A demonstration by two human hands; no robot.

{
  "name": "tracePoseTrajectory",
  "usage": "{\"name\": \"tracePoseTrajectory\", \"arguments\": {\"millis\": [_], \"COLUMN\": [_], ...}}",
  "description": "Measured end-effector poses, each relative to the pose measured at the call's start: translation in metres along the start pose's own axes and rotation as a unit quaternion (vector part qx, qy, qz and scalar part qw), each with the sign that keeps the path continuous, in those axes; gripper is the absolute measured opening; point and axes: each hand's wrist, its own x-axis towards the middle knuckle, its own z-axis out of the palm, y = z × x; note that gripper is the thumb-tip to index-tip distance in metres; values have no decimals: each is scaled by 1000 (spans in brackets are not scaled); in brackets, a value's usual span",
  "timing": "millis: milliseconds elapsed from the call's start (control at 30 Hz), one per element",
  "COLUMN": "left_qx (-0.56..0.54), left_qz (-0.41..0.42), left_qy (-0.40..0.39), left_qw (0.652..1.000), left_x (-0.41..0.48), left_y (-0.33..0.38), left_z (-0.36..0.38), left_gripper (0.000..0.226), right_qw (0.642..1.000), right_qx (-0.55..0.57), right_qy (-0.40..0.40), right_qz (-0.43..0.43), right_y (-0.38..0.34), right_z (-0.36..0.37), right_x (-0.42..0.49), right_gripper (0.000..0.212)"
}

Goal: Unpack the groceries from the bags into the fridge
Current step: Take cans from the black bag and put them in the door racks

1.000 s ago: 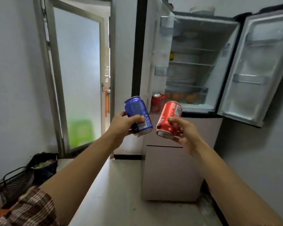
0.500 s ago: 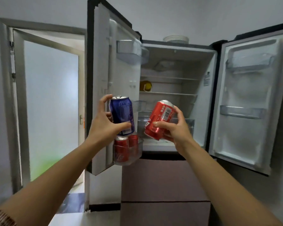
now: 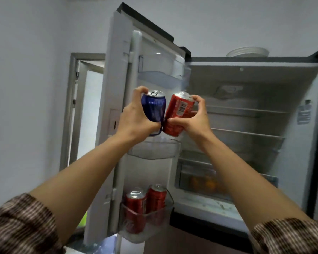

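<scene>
My left hand (image 3: 136, 116) grips an upright blue can (image 3: 154, 107), and my right hand (image 3: 195, 118) grips a red can (image 3: 178, 112) tilted to the right. The two cans touch at their lower ends. Both are raised in front of the open left fridge door (image 3: 117, 88), just above its middle door bin (image 3: 154, 151), which looks empty. Two red cans (image 3: 145, 204) stand in the bottom door bin (image 3: 149, 220). The fridge interior (image 3: 246, 125) is open to the right.
Wire shelves (image 3: 246, 132) and a drawer with orange fruit (image 3: 202, 182) fill the fridge compartment. A stack of white plates (image 3: 248, 52) sits on top. The top door bin (image 3: 160, 76) is above my hands. A doorway (image 3: 88, 107) lies to the left.
Both hands have risen with their cans from the bottom door bin's level to above the middle bin. I have come closer to the fridge and the view has tilted up.
</scene>
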Motion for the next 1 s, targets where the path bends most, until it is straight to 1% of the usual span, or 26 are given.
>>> {"name": "tracePoseTrajectory", "arguments": {"millis": [67,133,233,333,500,733,833,1000], "left_qx": [37,87,144,186,218,265,294,286], "left_qz": [-41,-67,-112,-123,-140,-125,-100,-83], "left_qy": [3,-15,-32,-44,-62,-54,-49,-45], "left_qw": [998,994,983,974,964,954,949,954], "left_x": [-1,-4,-6,-5,-1,-4,-5,-9], "left_y": [-2,-5,-13,-16,-17,-15,-12,-11], "left_z": [10,19,26,31,34,35,37,35], "left_gripper": [81,81,81,81,83,69,65,65], "right_qw": [999,997,991,988,985,974,976,980], "right_qx": [-26,-49,-69,-82,-83,-50,-32,-35], "right_qy": [-31,-65,-105,-123,-137,-211,-203,-186], "right_qz": [0,12,35,47,60,68,66,57], "right_y": [13,28,44,57,74,71,70,69], "right_z": [2,4,6,9,14,3,2,2], "right_x": [8,14,20,25,33,30,27,23], "right_gripper": [91,92,86,83,83,84,81,80]}}
